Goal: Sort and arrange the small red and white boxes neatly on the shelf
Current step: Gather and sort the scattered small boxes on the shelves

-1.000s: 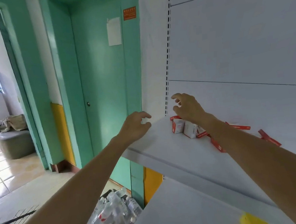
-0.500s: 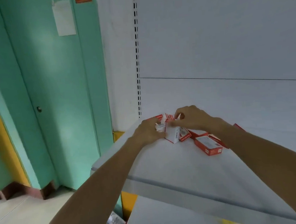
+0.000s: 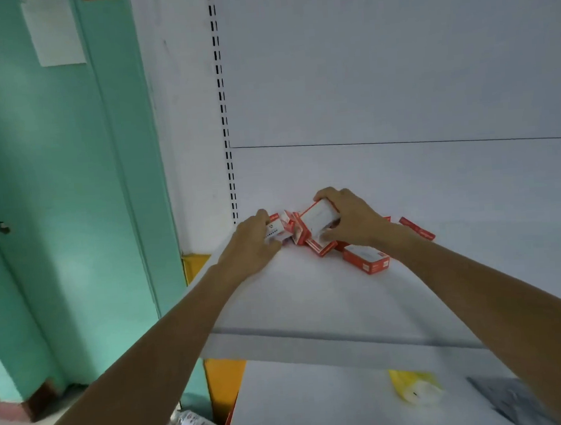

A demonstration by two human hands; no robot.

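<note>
A green door [image 3: 55, 195] stands left of the white shelf [image 3: 312, 303]. Two hands work at the shelf's back left corner among at least six red and white boxes [image 3: 321, 247]; any under the hands cannot be counted. The left hand [image 3: 251, 244] grips one box [image 3: 275, 231] on the shelf. The right hand [image 3: 349, 220] holds a second box [image 3: 317, 218] tilted, white face up, above the pile. Right of it lies a flat box [image 3: 367, 261], and another [image 3: 418, 227] lies nearer the back wall. Half a second ago the right hand only pinched at the pile's top, with no box raised.
</note>
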